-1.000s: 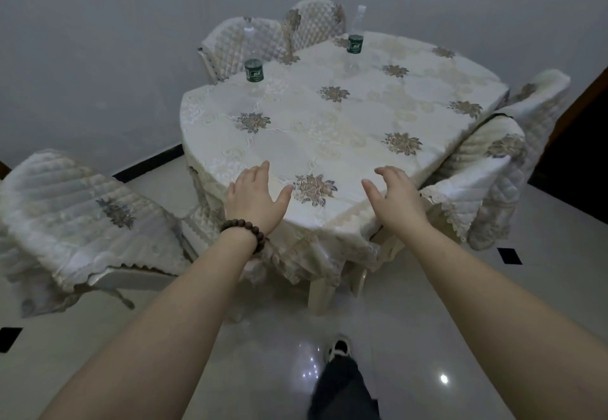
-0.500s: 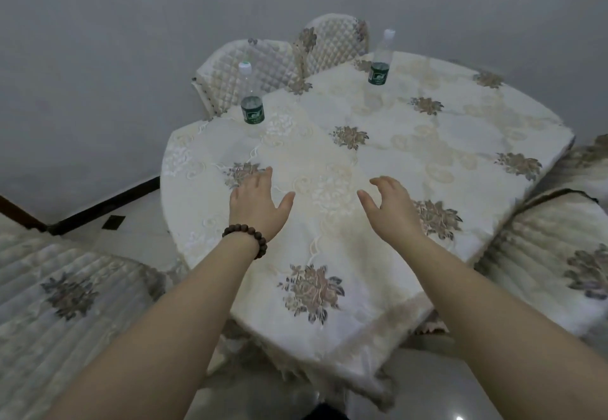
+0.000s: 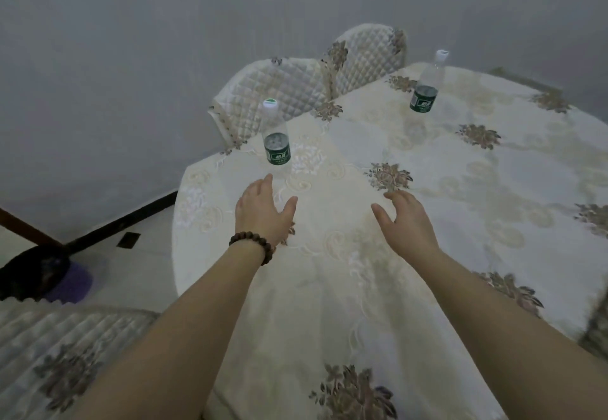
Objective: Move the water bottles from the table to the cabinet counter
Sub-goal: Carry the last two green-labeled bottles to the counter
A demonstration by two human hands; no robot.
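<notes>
Two clear water bottles with green labels stand upright on the round table (image 3: 444, 209), which wears a cream floral cloth. The near bottle (image 3: 275, 141) is by the table's far left edge. The far bottle (image 3: 425, 89) stands at the back. My left hand (image 3: 261, 212), with a bead bracelet on its wrist, hovers open a short way in front of the near bottle without touching it. My right hand (image 3: 404, 222) is open over the middle of the cloth, well short of the far bottle. Both hands hold nothing.
Two quilted chairs (image 3: 283, 90) stand behind the table against the grey wall. Another covered chair (image 3: 59, 354) is at the lower left. A dark object on a purple mat (image 3: 49, 275) lies on the floor at the left. No cabinet counter is in view.
I have come closer to the table, and both hands have reached further across the cloth. My left hand now sits just short of the near bottle.
</notes>
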